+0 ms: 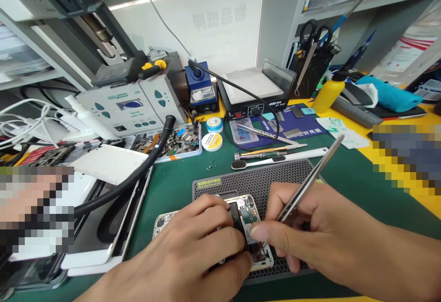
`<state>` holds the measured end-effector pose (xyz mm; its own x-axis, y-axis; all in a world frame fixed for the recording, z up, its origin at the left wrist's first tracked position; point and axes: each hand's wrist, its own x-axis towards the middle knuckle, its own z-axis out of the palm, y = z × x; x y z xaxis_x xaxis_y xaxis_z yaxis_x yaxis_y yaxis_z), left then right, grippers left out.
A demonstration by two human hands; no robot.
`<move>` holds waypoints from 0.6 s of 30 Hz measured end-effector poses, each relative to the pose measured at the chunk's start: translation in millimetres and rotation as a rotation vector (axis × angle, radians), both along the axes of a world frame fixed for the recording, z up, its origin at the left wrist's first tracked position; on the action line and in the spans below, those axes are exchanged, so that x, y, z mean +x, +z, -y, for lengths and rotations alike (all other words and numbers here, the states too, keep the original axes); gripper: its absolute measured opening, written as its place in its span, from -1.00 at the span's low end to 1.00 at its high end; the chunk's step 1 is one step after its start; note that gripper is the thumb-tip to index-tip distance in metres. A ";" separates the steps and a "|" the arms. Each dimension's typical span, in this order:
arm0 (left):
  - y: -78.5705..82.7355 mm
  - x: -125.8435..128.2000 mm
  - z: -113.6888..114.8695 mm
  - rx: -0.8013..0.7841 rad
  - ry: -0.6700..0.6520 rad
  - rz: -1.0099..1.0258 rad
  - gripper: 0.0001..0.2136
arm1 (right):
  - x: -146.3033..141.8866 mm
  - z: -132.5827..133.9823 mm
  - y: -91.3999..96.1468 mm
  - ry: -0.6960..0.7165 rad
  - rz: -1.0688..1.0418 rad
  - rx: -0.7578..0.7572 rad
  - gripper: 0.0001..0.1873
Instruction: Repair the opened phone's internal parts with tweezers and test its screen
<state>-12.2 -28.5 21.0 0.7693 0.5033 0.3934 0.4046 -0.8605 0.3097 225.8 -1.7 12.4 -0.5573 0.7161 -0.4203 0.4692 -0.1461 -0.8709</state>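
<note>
An opened phone (248,213) with its circuit board bare lies on a dark honeycomb mat (262,180) near the front of the green bench. My left hand (193,256) rests over the phone's left half, fingers curled down and pressing on it. My right hand (310,231) pinches a pair of metal tweezers (315,176). Their tips point down into the phone and are hidden behind my fingers, while the long end slants up to the right.
Behind the mat lie a toothbrush (279,159), a metal pen tool (268,153), flux tins (212,141) and a parts tray (168,143). A hot-air station (127,109) with a black hose (138,176) stands back left, a hotplate (255,88) and a yellow bottle (327,93) back right.
</note>
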 end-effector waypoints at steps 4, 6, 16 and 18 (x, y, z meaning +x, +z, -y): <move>1.2 1.1 -1.7 0.022 0.005 -0.033 -0.68 | 0.4 -0.7 1.5 0.006 0.006 0.006 -0.56; 2.5 2.5 -2.4 0.052 0.023 -0.045 -0.65 | -1.1 -1.7 3.3 -0.005 0.011 -0.004 -0.56; 2.1 0.5 0.7 0.054 0.009 -0.037 -0.70 | -6.9 -4.6 7.9 -0.048 -0.079 -0.104 -0.62; 2.2 0.6 1.0 0.055 0.010 -0.043 -0.74 | -6.6 -4.8 9.5 -0.057 -0.098 -0.115 -0.64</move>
